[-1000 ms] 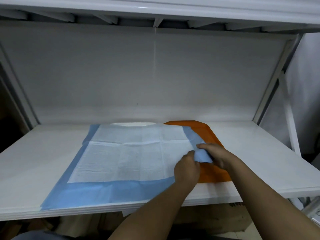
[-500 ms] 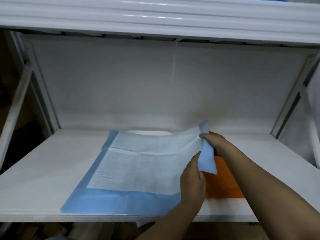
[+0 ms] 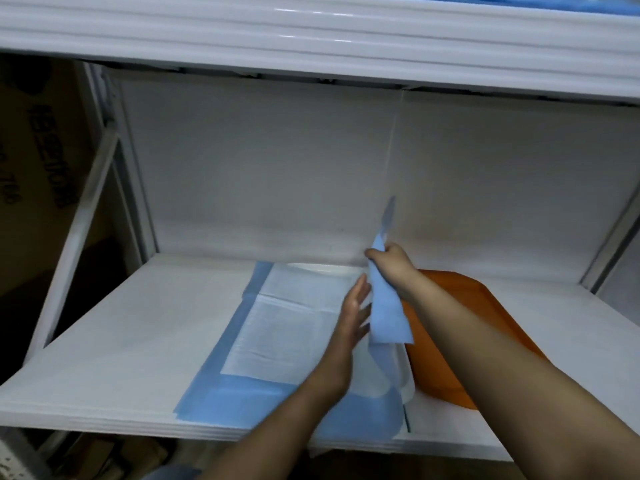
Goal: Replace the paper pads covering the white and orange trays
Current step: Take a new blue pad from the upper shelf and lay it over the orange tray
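A blue-edged paper pad (image 3: 277,330) lies over the white tray (image 3: 322,269) on the white shelf; only the tray's far rim and right edge show. My right hand (image 3: 389,263) pinches the pad's right edge and holds it lifted upright, blue underside facing right. My left hand (image 3: 353,311) is open with fingers spread, its palm against the lifted flap. The orange tray (image 3: 460,306) sits to the right, uncovered, partly hidden by my right forearm.
The shelf (image 3: 121,341) has a white back wall and another shelf (image 3: 311,32) close overhead. Metal uprights stand at both sides. A cardboard box (image 3: 38,161) shows beyond the left upright. Something blue lies on the upper shelf at the top right.
My right hand has lifted the pad's right edge higher and toward the back, uncovering the orange tray. My left hand let go of the edge and opened flat beside the flap.
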### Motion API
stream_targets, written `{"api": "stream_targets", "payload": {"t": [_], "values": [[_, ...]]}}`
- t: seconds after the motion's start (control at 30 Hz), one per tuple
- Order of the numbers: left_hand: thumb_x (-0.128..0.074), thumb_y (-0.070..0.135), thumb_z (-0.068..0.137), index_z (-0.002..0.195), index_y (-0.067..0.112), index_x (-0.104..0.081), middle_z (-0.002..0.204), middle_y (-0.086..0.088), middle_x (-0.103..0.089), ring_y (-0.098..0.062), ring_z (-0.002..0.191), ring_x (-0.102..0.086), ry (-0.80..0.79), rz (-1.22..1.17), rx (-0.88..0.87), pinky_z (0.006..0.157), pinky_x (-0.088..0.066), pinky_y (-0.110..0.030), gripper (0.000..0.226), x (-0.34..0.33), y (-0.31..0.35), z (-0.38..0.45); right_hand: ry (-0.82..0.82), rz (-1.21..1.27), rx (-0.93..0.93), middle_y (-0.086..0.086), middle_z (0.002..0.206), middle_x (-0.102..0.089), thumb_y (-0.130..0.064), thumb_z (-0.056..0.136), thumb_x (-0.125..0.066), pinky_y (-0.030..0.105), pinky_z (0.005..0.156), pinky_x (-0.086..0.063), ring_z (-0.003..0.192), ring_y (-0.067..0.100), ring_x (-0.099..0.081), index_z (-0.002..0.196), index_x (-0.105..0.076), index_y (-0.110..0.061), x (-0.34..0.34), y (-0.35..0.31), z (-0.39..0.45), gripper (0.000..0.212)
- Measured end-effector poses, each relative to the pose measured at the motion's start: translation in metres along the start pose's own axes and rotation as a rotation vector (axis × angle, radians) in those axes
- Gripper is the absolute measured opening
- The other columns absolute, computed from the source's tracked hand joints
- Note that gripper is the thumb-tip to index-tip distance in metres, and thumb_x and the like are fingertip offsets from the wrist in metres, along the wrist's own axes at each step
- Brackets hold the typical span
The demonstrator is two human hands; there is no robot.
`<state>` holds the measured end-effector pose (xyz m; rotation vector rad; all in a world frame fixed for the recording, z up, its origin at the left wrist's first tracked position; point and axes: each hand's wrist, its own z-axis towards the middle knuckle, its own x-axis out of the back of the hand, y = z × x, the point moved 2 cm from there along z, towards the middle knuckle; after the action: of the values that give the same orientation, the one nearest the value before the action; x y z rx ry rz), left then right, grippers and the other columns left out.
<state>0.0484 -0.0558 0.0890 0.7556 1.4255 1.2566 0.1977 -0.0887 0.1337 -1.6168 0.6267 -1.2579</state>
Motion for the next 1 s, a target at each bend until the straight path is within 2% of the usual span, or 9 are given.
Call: {"api": "stream_targets", "payload": {"t": [0.1,0.23,0.47,0.53,0.6,0.7,0.8,0.9,1.0], "values": [[-0.035,0.058,0.093,0.121,0.037,-0.047,0.11,0.02,-0.059,-0.007,0.104,-0.06,0.003,-0.007,0.09,0.082,-0.049,-0.023,0.037,0.038,0.025,0.002,-0.011,0.047,-0.006,0.021,0.107,-0.059,-0.028,0.088,-0.055,0.041,0.084,-0.051,0.097,0.037,-0.061,0.112,-0.052,-0.007,-0.037,-0.014,-0.004,0.032],[-0.037,0.055,0.095,0.111,0.026,-0.05,0.112,-0.008,-0.062,-0.024,0.096,-0.061,0.073,-0.044,0.266,0.084,-0.049,-0.036,0.036,0.074,0.052,0.027,0.0,0.054,-0.006,0.016,0.103,-0.064,-0.034,0.085,-0.056,0.046,0.091,-0.05,0.096,0.035,-0.063,0.093,-0.053,-0.012,-0.079,-0.023,-0.012,0.024],[-0.048,0.053,0.091,0.086,0.009,-0.068,0.077,-0.01,-0.065,-0.022,0.075,-0.062,0.088,0.061,0.386,0.077,-0.048,-0.031,0.048,0.145,0.045,0.051,-0.078,0.071,-0.073,0.003,0.094,-0.071,-0.063,0.059,-0.045,0.045,0.089,-0.051,0.093,0.029,-0.066,0.086,-0.069,-0.02,-0.157,-0.005,-0.002,0.056],[-0.051,0.053,0.089,0.087,0.01,-0.069,0.078,-0.01,-0.065,-0.022,0.076,-0.063,0.136,0.09,0.401,0.076,-0.048,-0.03,0.047,0.168,0.035,0.053,-0.179,0.113,-0.028,0.003,0.099,-0.07,-0.057,0.071,-0.047,0.041,0.089,-0.051,0.098,0.026,-0.065,0.092,-0.07,-0.019,-0.17,-0.016,-0.023,0.049],[-0.053,0.051,0.089,0.096,0.01,-0.07,0.083,-0.01,-0.069,-0.022,0.081,-0.065,0.17,0.114,0.422,0.075,-0.05,-0.03,0.045,0.19,0.024,0.052,-0.332,0.139,0.043,0.001,0.108,-0.065,-0.032,0.095,-0.045,0.029,0.089,-0.048,0.103,0.018,-0.061,0.109,-0.065,-0.012,-0.182,-0.019,-0.042,0.032],[-0.057,0.051,0.086,0.111,0.012,-0.069,0.105,-0.013,-0.071,-0.027,0.1,-0.066,0.191,0.13,0.482,0.091,-0.051,-0.038,0.048,0.221,0.008,0.047,-0.445,0.024,0.183,0.001,0.133,-0.053,-0.027,0.1,-0.042,0.023,0.101,-0.036,0.123,0.014,-0.049,0.132,-0.052,-0.012,-0.188,0.002,-0.051,0.036],[-0.068,0.05,0.079,0.119,0.01,-0.063,0.108,-0.014,-0.07,-0.03,0.101,-0.066,0.244,0.24,0.558,0.095,-0.051,-0.042,0.057,0.244,-0.011,0.042,-0.368,-0.253,0.265,-0.002,0.144,-0.044,-0.04,0.098,-0.045,0.027,0.11,-0.029,0.134,0.014,-0.039,0.139,-0.044,-0.019,-0.184,0.034,-0.046,0.046],[-0.077,0.048,0.064,0.125,0.003,-0.049,0.116,-0.012,-0.062,-0.027,0.095,-0.062,0.363,0.442,0.565,0.073,-0.053,-0.033,0.081,0.254,-0.022,0.04,-0.249,-0.465,0.21,0.0,0.149,-0.037,-0.046,0.097,-0.043,0.03,0.112,-0.025,0.138,0.017,-0.033,0.143,-0.036,-0.02,-0.166,0.068,-0.036,0.054],[-0.069,0.029,0.075,0.136,0.002,-0.035,0.127,-0.017,-0.052,-0.032,0.108,-0.056,0.429,0.797,0.549,0.083,-0.048,-0.036,0.075,0.265,-0.028,0.039,-0.197,-0.607,0.133,0.004,0.155,-0.026,-0.047,0.098,-0.038,0.031,0.114,-0.019,0.143,0.019,-0.022,0.148,-0.026,-0.019,-0.152,0.1,-0.028,0.059]]}}
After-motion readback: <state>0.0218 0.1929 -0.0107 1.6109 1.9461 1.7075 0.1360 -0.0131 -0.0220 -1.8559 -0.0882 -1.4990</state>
